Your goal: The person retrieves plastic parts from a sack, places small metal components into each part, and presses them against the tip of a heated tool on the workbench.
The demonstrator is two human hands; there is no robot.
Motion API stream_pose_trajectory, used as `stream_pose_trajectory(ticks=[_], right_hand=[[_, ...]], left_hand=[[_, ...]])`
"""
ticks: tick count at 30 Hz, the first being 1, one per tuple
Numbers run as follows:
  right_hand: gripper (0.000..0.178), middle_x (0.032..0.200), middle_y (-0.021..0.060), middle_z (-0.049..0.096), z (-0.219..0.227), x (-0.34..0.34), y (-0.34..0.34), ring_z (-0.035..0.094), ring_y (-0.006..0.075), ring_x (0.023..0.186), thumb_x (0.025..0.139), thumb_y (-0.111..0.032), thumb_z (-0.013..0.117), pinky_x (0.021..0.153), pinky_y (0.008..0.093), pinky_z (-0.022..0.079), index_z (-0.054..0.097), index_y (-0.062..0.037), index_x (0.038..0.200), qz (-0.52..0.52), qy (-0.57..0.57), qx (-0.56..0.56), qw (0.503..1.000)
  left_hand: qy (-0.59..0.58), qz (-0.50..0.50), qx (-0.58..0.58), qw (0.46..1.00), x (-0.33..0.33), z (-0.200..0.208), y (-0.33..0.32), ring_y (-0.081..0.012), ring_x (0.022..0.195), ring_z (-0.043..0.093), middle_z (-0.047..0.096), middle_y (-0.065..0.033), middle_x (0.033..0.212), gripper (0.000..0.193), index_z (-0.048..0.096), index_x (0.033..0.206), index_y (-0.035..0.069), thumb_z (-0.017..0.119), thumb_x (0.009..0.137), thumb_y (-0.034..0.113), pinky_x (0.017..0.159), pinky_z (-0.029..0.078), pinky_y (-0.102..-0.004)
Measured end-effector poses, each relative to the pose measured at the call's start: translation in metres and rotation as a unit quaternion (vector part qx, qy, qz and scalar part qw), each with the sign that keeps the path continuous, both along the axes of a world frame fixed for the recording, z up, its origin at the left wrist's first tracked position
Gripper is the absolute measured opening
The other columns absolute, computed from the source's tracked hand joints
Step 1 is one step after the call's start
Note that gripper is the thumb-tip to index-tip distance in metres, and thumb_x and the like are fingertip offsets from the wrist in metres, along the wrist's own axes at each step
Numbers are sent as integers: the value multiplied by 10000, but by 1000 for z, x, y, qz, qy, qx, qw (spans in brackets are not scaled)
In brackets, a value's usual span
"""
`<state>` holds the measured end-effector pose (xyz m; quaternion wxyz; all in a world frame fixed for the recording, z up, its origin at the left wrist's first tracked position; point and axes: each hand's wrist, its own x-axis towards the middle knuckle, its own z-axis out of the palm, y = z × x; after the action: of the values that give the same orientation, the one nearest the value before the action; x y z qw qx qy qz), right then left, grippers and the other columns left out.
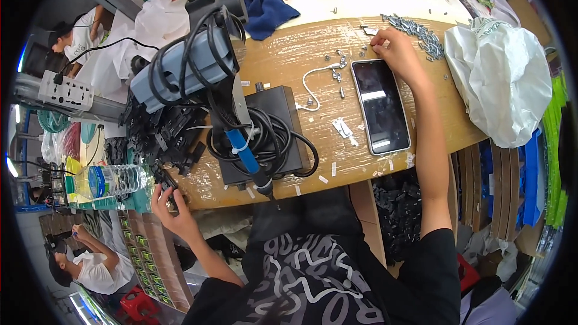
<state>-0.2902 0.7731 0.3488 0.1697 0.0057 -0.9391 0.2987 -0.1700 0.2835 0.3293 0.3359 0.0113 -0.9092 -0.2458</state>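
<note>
At the table's left front edge my left hand (176, 219) is closed on a black plastic part (165, 179), close to a heap of similar black parts (159, 135). My right hand (394, 51) reaches to the far side of the table, thumb and fingers pinched together. What they hold, if anything, is too small to make out. Beside them spreads a pile of silver screws (418, 35). Below that hand lies a phone (380, 108) with a dark screen. Between my hands an electric screwdriver (244, 153) with a blue band hangs, bit pointing down.
A black box (271, 102) with coiled cable and a blue-grey device (180, 69) stand left of centre. A clear bottle (120, 180) lies at the left. Dark blue cloth (265, 9) rests at the back, a white bag (500, 78) at the right. Two people work at the left.
</note>
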Motion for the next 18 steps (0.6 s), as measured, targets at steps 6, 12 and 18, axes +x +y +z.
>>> stream_pose_trajectory(ticks=[6,12,18], right_hand=[[130,757,140,547,0,7,-2,528,291,747,699,-143,559,667,348,415,565,-21,744,-37,10,2,999],[204,714,114,539,9,12,-17,537,253,694,719,-174,577,620,335,418,557,-44,874,-99,-31,-76,992],[221,768,101,539,3,5,5,535,248,713,735,-149,566,622,348,416,536,-63,936,-191,96,20,977]], left_hand=[[-93,-30,-36,995,4,9,12,-278,1085,360,435,-96,1149,282,526,970,46,615,713,119,915,272,-368],[-74,-15,-6,997,7,9,2,-267,1051,387,480,-87,1082,229,539,927,41,606,715,96,909,281,-373],[-119,-63,103,985,10,16,7,-300,1112,355,411,-105,1183,313,507,996,27,597,701,86,935,263,-377]])
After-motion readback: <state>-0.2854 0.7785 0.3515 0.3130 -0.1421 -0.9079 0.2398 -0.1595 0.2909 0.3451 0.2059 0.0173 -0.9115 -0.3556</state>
